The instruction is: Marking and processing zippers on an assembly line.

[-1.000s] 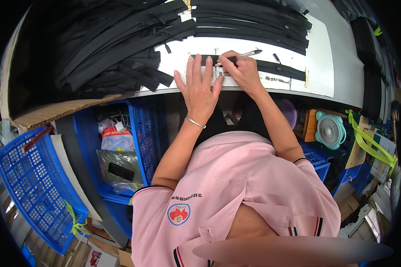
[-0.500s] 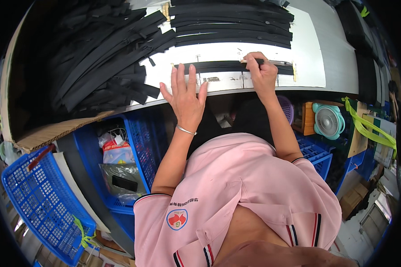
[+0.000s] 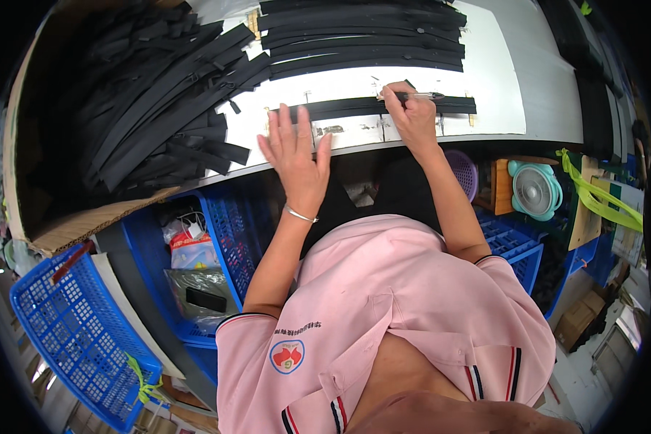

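Note:
A single black zipper strip (image 3: 343, 108) lies straight across a white board (image 3: 495, 79) marked with short dark lines. On its left end rests my left hand (image 3: 298, 155), flat with the fingers spread. My right hand (image 3: 414, 121) is closed around a pen (image 3: 430, 95) with a clear barrel, over the strip right of its middle. The pen's tip is hard to make out between the fingers. Beyond that strip, several similar black zippers (image 3: 362, 43) lie side by side. A loose heap of black zippers (image 3: 159, 108) fills the left side.
A cardboard box edge (image 3: 101, 220) borders the heap. Below the table, a blue crate (image 3: 228, 246) holds bags and a phone (image 3: 205, 300); another blue basket (image 3: 79, 333) stands farther left. At right are a turquoise fan (image 3: 535, 190) and a purple basket (image 3: 461, 173).
My right hand has shifted slightly left along the strip, and the pen shows more plainly. The left hand stays flat on the strip's end. The whole view has shifted a little.

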Demonstrator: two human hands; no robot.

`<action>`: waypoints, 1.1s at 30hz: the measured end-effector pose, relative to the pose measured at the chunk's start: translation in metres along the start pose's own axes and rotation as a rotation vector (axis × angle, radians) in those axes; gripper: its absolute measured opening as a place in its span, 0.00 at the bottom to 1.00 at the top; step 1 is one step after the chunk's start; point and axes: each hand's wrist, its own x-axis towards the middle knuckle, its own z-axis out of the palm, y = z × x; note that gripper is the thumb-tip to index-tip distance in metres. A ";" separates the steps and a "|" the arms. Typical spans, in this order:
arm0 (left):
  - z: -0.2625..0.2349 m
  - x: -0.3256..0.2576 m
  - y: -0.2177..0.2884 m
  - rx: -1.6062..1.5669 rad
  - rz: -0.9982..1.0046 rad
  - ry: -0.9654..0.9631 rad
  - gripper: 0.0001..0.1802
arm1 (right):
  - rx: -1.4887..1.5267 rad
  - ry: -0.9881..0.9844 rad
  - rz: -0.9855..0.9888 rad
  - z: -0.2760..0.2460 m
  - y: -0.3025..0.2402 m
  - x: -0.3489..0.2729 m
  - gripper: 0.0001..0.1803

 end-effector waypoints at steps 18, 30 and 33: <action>0.035 0.044 0.056 -0.402 0.123 0.094 0.08 | 0.154 -0.076 0.032 -0.005 0.000 -0.003 0.11; 0.034 0.043 0.053 -0.351 0.153 0.081 0.07 | 0.502 0.100 0.267 -0.056 0.005 -0.007 0.11; 0.034 0.043 0.055 -0.338 0.154 0.066 0.08 | 0.429 0.246 0.338 -0.084 0.031 0.000 0.12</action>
